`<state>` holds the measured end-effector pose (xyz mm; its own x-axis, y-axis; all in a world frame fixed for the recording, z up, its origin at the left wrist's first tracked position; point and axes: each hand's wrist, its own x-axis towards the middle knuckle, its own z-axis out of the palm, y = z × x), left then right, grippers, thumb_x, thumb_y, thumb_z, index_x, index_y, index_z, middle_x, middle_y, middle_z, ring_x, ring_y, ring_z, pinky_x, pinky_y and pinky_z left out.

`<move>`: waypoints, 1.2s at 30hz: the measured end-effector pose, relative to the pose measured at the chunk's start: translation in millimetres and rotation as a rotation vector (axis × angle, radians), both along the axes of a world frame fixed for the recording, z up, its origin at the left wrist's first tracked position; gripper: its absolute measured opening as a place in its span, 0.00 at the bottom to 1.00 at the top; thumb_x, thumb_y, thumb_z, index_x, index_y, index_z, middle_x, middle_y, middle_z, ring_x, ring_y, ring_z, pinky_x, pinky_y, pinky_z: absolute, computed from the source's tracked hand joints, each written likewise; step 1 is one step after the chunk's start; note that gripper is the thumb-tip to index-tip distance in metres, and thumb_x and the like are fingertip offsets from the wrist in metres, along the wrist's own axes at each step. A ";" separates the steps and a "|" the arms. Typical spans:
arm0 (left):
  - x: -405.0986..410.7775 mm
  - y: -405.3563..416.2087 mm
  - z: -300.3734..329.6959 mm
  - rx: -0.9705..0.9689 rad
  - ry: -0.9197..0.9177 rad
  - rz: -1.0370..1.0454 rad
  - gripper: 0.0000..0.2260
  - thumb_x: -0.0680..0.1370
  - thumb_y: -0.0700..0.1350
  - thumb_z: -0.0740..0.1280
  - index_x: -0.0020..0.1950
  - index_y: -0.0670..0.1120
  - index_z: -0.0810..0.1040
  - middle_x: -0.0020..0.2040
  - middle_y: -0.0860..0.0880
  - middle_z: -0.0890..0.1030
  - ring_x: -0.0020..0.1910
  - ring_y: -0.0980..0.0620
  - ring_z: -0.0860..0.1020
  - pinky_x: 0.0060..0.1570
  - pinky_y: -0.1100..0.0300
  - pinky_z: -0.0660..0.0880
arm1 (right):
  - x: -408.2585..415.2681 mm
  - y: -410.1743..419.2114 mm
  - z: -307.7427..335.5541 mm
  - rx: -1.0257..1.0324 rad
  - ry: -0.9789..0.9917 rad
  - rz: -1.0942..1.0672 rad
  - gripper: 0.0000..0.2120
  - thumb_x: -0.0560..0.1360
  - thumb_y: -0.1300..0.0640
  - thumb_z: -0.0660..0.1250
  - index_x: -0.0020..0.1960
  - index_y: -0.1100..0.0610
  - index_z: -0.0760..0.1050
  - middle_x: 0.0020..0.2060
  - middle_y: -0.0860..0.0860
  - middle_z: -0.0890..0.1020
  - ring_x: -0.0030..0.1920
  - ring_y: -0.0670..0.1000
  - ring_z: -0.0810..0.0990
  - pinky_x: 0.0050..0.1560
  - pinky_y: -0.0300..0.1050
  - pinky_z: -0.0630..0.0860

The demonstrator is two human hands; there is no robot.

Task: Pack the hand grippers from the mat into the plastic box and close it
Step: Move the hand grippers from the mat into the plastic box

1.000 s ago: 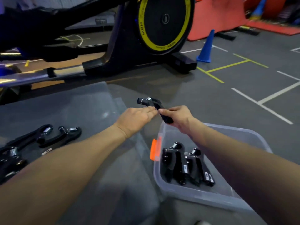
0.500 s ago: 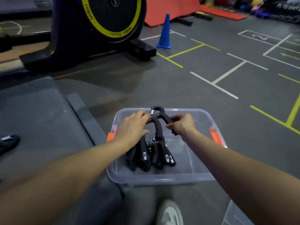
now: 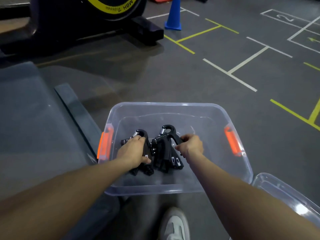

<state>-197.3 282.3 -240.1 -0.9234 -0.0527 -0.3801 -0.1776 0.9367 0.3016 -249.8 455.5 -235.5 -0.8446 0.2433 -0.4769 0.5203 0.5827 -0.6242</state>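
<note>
Hand grippers (image 3: 162, 151) lie in the plastic box (image 3: 242, 170), gripped by both hands: left (image 3: 133, 151), right (image 3: 190, 146).

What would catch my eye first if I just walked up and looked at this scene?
Most likely the clear plastic box on the grey floor, with its bright orange latches at either end and a cluster of black hand grippers inside. Both bare hands are down in it: the left hand grips one bundle, the right hand holds a gripper's handle. Beyond stand a blue cone and a yellow-ringed exercise machine.
</note>
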 end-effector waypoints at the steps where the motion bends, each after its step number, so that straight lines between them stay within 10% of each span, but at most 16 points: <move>1: 0.0 -0.1 -5.1 0.015 -0.013 0.005 0.37 0.68 0.53 0.74 0.71 0.44 0.63 0.72 0.48 0.64 0.72 0.47 0.64 0.68 0.52 0.67 | 1.1 -1.0 -2.7 -0.002 -0.010 -0.021 0.11 0.68 0.63 0.70 0.48 0.52 0.80 0.42 0.54 0.84 0.48 0.58 0.83 0.52 0.48 0.80; 18: -1.7 -5.6 -25.6 0.134 -0.068 0.011 0.45 0.69 0.52 0.74 0.77 0.44 0.51 0.79 0.48 0.49 0.78 0.51 0.50 0.76 0.55 0.54 | 5.6 -23.4 -59.9 -0.190 -0.113 -0.154 0.20 0.71 0.70 0.65 0.61 0.57 0.74 0.54 0.57 0.82 0.55 0.58 0.80 0.61 0.51 0.76; 23: -3.1 -5.0 -22.2 0.116 -0.095 -0.022 0.44 0.70 0.53 0.73 0.77 0.43 0.51 0.79 0.47 0.49 0.78 0.51 0.51 0.76 0.56 0.54 | -2.6 -23.9 -50.8 -0.194 -0.111 -0.172 0.08 0.74 0.69 0.59 0.43 0.64 0.76 0.37 0.54 0.74 0.40 0.53 0.73 0.65 0.47 0.73; 28: -2.6 -7.4 3.1 0.086 -0.027 -0.067 0.30 0.74 0.50 0.70 0.73 0.46 0.63 0.73 0.47 0.63 0.73 0.47 0.63 0.68 0.52 0.65 | -15.7 -35.2 -31.5 -0.246 -0.003 -0.056 0.18 0.72 0.72 0.63 0.61 0.64 0.76 0.39 0.51 0.79 0.46 0.51 0.75 0.47 0.35 0.76; 36: 15.2 -70.3 73.6 0.039 0.177 0.140 0.24 0.74 0.48 0.68 0.69 0.48 0.68 0.67 0.45 0.70 0.66 0.43 0.71 0.65 0.49 0.70 | -10.5 -102.0 55.9 -0.225 0.116 0.239 0.21 0.72 0.69 0.68 0.64 0.65 0.71 0.41 0.53 0.73 0.47 0.50 0.71 0.52 0.43 0.71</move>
<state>-182.1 212.0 -166.5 -0.9606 -0.1734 -0.2171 -0.2461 0.8937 0.3750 -260.3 353.5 -179.5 -0.9167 -0.0682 -0.3936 0.3040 0.5201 -0.7981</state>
